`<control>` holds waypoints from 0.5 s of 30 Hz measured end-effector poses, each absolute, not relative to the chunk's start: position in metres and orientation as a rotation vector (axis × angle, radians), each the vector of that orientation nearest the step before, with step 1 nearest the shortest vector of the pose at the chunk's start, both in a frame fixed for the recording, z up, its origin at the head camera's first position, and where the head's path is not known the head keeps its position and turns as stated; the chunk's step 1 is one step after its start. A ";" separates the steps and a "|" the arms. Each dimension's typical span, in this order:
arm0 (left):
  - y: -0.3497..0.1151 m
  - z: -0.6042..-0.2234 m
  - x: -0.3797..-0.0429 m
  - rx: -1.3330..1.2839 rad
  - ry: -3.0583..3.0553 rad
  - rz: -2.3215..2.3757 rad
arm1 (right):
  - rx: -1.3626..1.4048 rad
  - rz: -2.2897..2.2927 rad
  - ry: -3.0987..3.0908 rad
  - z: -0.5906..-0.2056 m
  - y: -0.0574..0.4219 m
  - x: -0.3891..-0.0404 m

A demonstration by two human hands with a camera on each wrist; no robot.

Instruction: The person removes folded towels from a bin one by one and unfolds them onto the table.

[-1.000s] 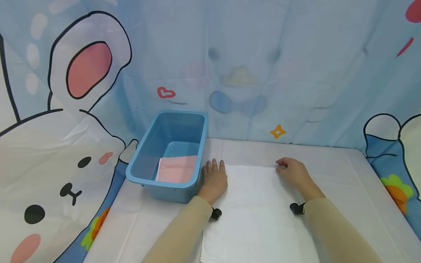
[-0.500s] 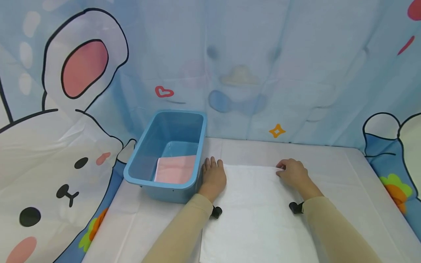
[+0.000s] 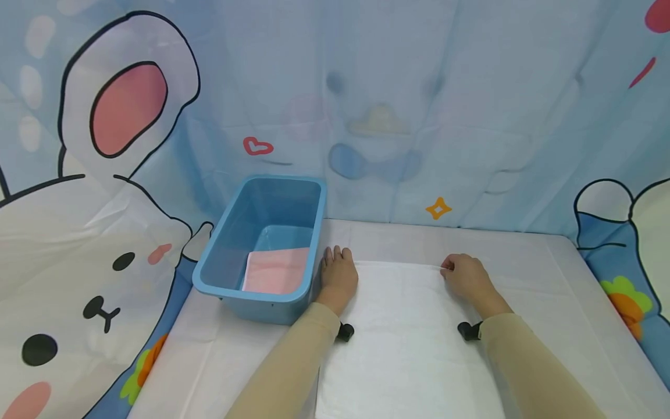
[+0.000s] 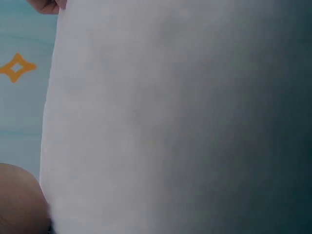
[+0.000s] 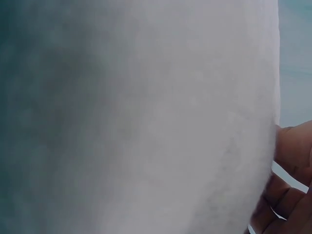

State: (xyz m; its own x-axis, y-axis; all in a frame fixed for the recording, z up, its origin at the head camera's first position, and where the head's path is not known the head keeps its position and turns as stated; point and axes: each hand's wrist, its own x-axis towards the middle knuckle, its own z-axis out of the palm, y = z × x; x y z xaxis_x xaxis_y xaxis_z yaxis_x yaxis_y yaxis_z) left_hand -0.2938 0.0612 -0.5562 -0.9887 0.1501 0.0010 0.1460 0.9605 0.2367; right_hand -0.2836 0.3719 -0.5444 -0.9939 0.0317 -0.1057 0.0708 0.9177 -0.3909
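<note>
A white cloth [image 3: 408, 337] lies spread between both forearms, its far edge running straight from one hand to the other. At its far left corner is my left hand [image 3: 339, 280], fingers pointing forward past the edge, thumb hidden in the head view. The left wrist view has the left thumb [image 4: 22, 200] right at the cloth's edge. My right hand [image 3: 470, 282] pinches the far right corner between thumb and curled fingers. In the right wrist view the right thumb [image 5: 295, 146] meets the cloth's edge, with the fingers bent below it.
A blue plastic basin [image 3: 285, 297] stands close beside the left hand, with a folded pink cloth [image 3: 277, 270] inside. The table has a white cover [image 3: 555, 279]. Behind it hangs a blue printed curtain [image 3: 471, 116].
My right fingers have closed onto the cloth's far right corner. The left fingers have drawn closer together at the left corner. The view has shifted slightly.
</note>
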 end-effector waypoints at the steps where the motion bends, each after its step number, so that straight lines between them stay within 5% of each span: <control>1: 0.062 -0.556 -0.295 0.235 3.096 0.370 | 0.091 -0.618 2.978 -0.544 0.372 -0.283; 15: 0.070 -0.553 -0.310 0.260 3.021 0.384 | 0.136 -0.629 3.007 -0.541 0.381 -0.281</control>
State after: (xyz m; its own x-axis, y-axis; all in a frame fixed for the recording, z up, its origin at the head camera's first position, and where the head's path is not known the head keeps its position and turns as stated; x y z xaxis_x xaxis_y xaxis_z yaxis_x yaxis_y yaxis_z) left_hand -0.3102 0.0695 -0.5532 -0.9820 0.1783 -0.0626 0.1570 0.9542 0.2549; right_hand -0.2810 0.3814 -0.5409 -0.9939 0.0729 -0.0829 0.1000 0.9125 -0.3966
